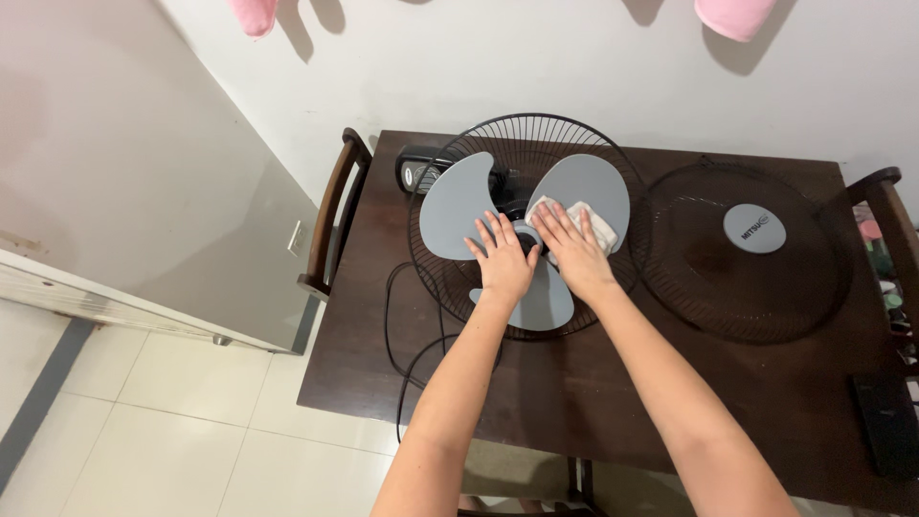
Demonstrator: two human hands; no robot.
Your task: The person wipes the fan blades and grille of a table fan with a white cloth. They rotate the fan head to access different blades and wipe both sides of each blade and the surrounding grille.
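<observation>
Fan blades [458, 201] are what both hands are on, grey three-blade set lying face up inside the black wire rear guard [522, 134], roughly in the middle of the dark brown tabletop [593, 393], a bit toward the far edge.

Only the head view here, looking straight down. Left hand [503, 257] lies flat, fingers spread, palm down on the hub area where the left blade and the near blade meet. Right hand [572, 247] is also flat and open, pressing a white cloth [598, 223] down onto the right blade; the cloth sticks out past the fingertips on the far right side. It's pressing, not pinching, as far as I can see. The two hands are just beside each other, nearly touching at the hub.

Behind the blades, at the far left of the guard, the black motor housing [414, 173] with its control panel peeks out. A black power cord [394, 325] loops off the left near side of the guard across the tabletop and over the near edge.

Right of the fan lies the front guard [699, 287], taken off, flat on the tabletop, with a round grey badge [754, 228] in its centre. It sits just beside the rear guard, rims about touching.

A wooden chair [330, 215] stands at the left end of the tabletop, a grey cabinet [144, 191] further left, white tiled floor [172, 431] below
</observation>
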